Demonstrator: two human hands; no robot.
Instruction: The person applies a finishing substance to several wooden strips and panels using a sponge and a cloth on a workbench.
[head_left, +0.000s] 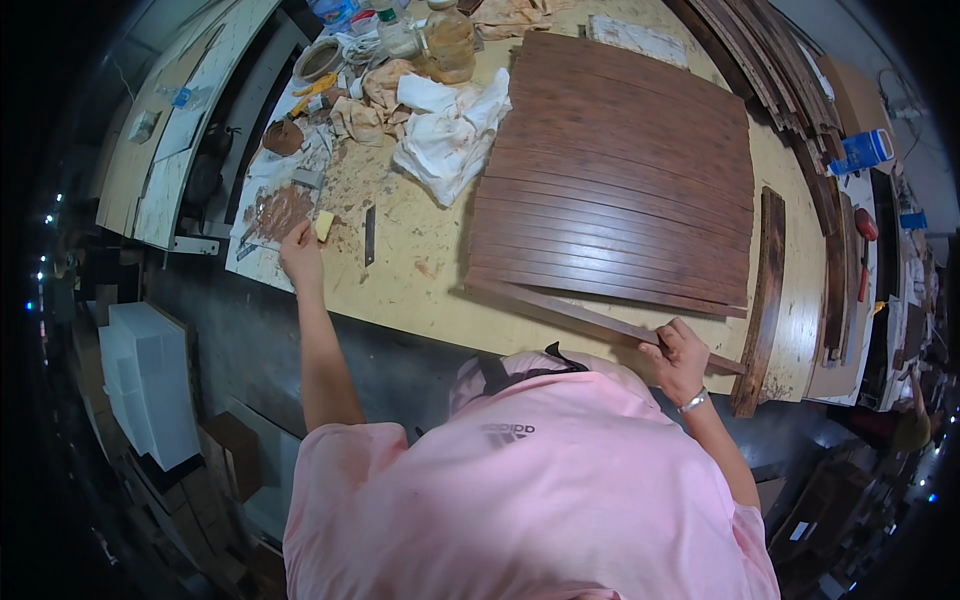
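My left hand (300, 250) reaches far out to the left end of the workbench and grips a small yellow scraper (323, 226) beside a smear of brown filler paste (280, 210) on a white sheet. My right hand (680, 355) holds a long dark wooden strip (570, 312) that lies slanted along the near edge of the bench. Just beyond the strip, several dark brown wooden slats (620, 170) lie side by side in a flat panel.
White and tan rags (445, 125), jars and bottles (447, 40), a tape roll (318, 60) and a small dark blade (369, 235) crowd the bench's far left. Another dark plank (765, 300) lies at the right, with more slats stacked beyond. White blocks (150, 380) sit on the floor.
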